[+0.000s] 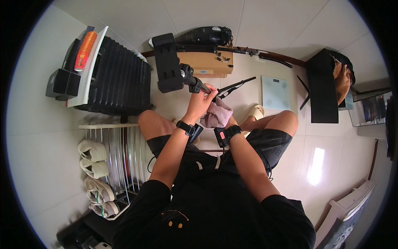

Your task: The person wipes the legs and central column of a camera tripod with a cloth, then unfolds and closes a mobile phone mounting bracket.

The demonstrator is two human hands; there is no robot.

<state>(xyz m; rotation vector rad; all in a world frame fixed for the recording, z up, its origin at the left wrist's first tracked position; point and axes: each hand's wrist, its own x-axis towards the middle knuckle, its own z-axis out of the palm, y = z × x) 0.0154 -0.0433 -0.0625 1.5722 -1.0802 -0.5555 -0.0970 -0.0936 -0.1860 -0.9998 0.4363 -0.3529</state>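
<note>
My left hand (201, 101) is closed around the upper pole of a black tripod stand (203, 88), just below its joint. A wide black clamp-like holder (169, 63) forms the stand's top end and tilts up to the left. One thin leg (239, 85) sticks out to the right past my fingers. A bunched pink cloth (218, 112) is wrapped against the lower part of the stand. My right hand (231, 122) holds that cloth from behind, with most of its fingers hidden by the fabric. Black devices are strapped to both wrists.
A black ribbed suitcase (121, 77) stands left, above a metal shoe rack (108, 126) with several shoes. Ahead are a cardboard box (202, 63), a black handheld vacuum (203, 35) and another folded stand (199, 49). A glass scale (275, 93) and a black box (321, 90) are right.
</note>
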